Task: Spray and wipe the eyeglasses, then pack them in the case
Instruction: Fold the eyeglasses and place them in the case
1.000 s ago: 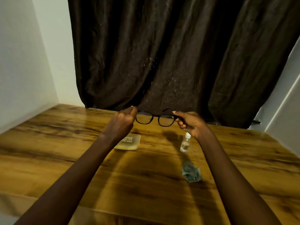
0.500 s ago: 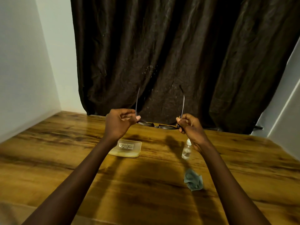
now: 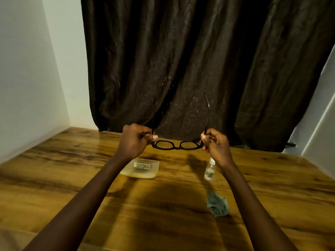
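Progress: looks like the start. Your left hand (image 3: 135,142) and right hand (image 3: 215,144) each pinch a hinge end of the black-framed eyeglasses (image 3: 176,145), held above the brown wooden table (image 3: 72,169), temples open. Small clear spray bottle (image 3: 210,171), crumpled grey cloth (image 3: 217,205) and shut translucent yellowish case (image 3: 143,168) sit on it. Spray, wipe, pack probably all pending.

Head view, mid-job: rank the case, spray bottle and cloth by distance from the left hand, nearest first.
From the left hand, which holds one end of the eyeglasses:
1. case: right beneath the hand, lying flat.
2. spray bottle: upright, well off to the right.
3. cloth: farthest, right of the hand and closer to the camera than the bottle.
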